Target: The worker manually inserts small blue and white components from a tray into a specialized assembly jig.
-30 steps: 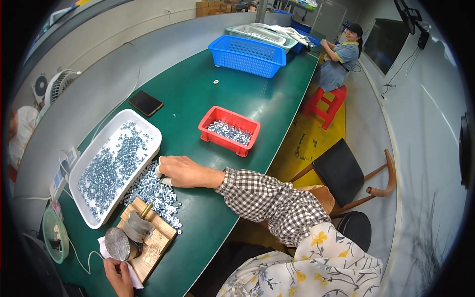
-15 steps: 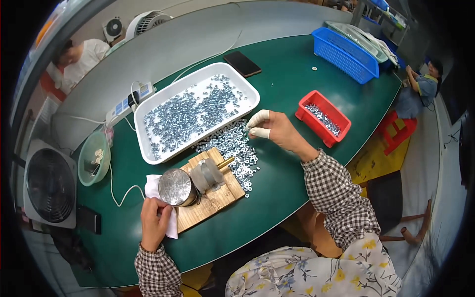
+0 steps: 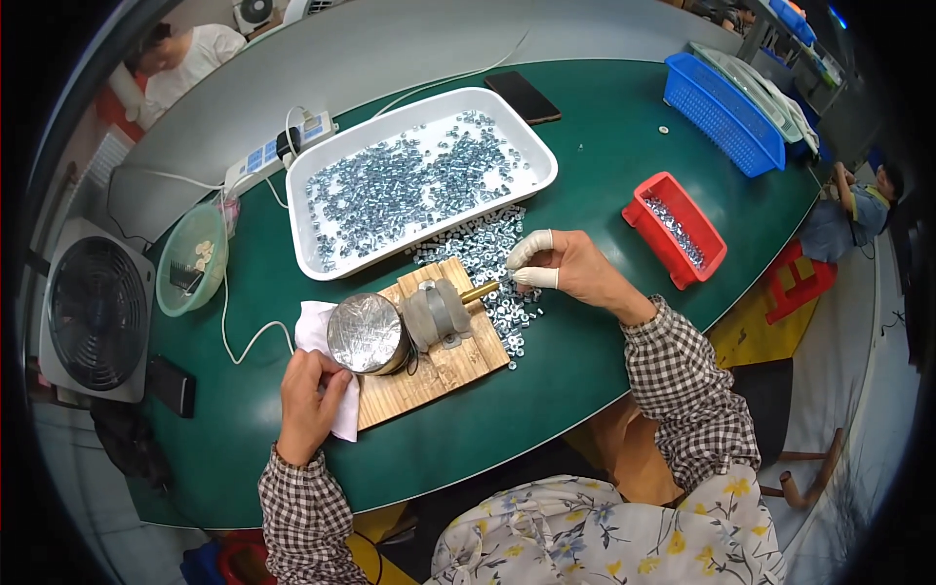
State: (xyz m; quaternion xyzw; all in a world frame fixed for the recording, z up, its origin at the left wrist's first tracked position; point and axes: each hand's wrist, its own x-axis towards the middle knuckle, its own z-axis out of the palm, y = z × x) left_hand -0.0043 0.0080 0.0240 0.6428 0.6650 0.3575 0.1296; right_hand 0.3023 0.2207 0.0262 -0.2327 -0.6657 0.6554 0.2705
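Green oval worktable in a workshop, with a floor fan off beyond the left fingers. On a wooden board, a small motor with a brass spindle pointing toward the right fingers.

Right hand poised at the spindle's end, thumb and forefinger capped in white finger cots and pinched nearly shut; too small to tell whether a nut sits between them. Loose pile of small metal nuts directly under and just behind those fingertips, spilling along the board's edge. Past the pile, farther from the fingers, a white tray full of the same nuts; off to the outer side of the right hand, a red bin with more.

Left hand flat, fingers loosely curled on a white cloth beside the motor's shiny cap, gripping nothing firmly.

Judged by look: nuts light, hard, smooth, probably slippery and prone to rolling or scattering. Best taken singly across opposite flats with the two capped fingertips, bore kept in line with the spindle. Motor likely heavy, steadied by the board.
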